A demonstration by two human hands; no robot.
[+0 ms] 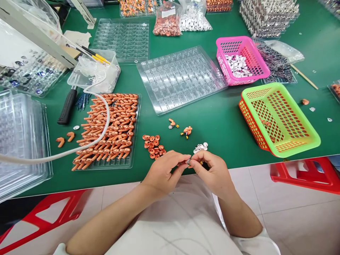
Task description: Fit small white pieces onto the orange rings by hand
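My left hand (pixel 166 170) and my right hand (pixel 214 171) meet at the table's front edge. Thumbs and forefingers of both pinch one small earbud part (pixel 188 162) with a round greyish face; the fingers cover most of it. Just beyond my right fingers lie white round discs (pixel 200 146). Orange round earbud caps (pixel 154 146) are heaped past my left hand. Farther out rest two orange earbud pieces with yellow bits attached, one with a stem (pixel 172 122) and another (pixel 187 131) nearer my hands.
Left stands a clear tray of orange earbud stems (pixel 106 132), crossed by a white cable (pixel 108 115). An empty-celled clear tray (pixel 183 78) lies ahead. On the right are a pink basket (pixel 261 69) of white discs and a green basket (pixel 305 141) nested in a red one.
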